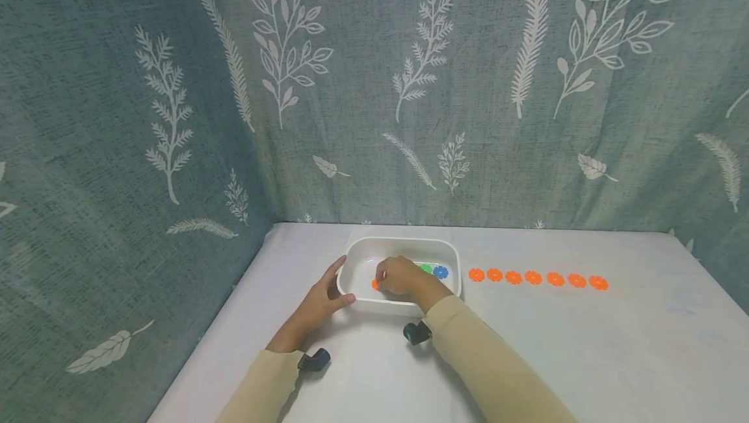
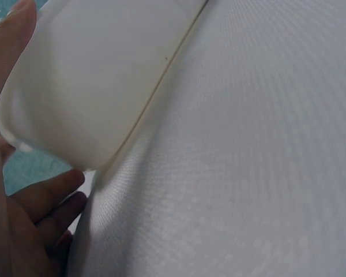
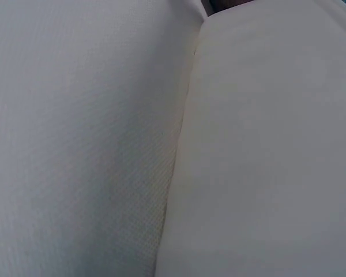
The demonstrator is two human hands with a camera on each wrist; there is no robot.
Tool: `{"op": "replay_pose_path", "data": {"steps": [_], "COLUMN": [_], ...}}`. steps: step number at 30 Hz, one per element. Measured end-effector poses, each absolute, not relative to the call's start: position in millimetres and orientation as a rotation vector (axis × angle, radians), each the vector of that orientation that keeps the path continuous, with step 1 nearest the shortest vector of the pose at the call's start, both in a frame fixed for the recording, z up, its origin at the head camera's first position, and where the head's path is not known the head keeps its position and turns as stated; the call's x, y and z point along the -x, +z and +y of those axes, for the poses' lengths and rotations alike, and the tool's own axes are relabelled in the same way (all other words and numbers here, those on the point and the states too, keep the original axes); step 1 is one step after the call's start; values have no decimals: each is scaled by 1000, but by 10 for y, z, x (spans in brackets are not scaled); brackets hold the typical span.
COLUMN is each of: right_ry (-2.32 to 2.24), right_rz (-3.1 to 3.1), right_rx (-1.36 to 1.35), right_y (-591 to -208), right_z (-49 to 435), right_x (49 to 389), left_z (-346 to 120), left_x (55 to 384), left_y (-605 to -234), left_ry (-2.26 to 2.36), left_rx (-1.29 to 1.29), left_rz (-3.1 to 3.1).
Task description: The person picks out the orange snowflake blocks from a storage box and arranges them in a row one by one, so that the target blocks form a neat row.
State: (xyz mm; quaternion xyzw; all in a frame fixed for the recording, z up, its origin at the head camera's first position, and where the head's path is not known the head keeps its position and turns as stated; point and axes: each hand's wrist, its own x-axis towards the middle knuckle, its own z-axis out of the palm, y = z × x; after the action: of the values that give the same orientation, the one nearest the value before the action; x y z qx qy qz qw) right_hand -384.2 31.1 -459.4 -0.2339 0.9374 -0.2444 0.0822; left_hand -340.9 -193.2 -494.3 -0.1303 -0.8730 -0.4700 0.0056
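A white plastic tub (image 1: pixel 398 307) stands on the table. My left hand (image 1: pixel 316 303) holds its near-left corner, the thumb at the front and the fingers along the left side. In the left wrist view, the left fingers (image 2: pixel 49 199) bend round the outside of the tub wall (image 2: pixel 104 75). My right hand (image 1: pixel 400 277) reaches down inside the tub with curled fingers, pinching an orange flower-shaped disc (image 1: pixel 375 284) that partly shows at the fingertips. Beyond that hand lie a green disc (image 1: pixel 426 268) and a blue disc (image 1: pixel 441 272). The right wrist view shows mostly tub wall (image 3: pixel 265 138).
To the right of the tub, several orange flower-shaped discs (image 1: pixel 533 277) form a spaced row on the white-covered table (image 1: pixel 585 351). A green leaf-patterned curtain (image 1: pixel 363 85) hangs behind the table and along its left side.
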Motion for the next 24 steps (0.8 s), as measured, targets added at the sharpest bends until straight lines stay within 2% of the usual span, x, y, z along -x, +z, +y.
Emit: {"op": "replay_pose_path", "data": {"steps": [4,13,24], "right_ry": [-701,-744,-753], "right_rz": [2832,2828,2814], "right_rx": [718,581,584], "right_y": [-4581,-4554,-4522], "right_z": [315,309,319], "right_x": [3830,3787,3772], "left_z": [-1931,-1919,-1935], "left_x": [3402,3401,3420], "left_y": [-4937,-4933,-4971], "left_ry": [-1471,-1416,-1454], "left_rx": [417,383,401], "left_rz": [-2726,-2759,-2738]}}
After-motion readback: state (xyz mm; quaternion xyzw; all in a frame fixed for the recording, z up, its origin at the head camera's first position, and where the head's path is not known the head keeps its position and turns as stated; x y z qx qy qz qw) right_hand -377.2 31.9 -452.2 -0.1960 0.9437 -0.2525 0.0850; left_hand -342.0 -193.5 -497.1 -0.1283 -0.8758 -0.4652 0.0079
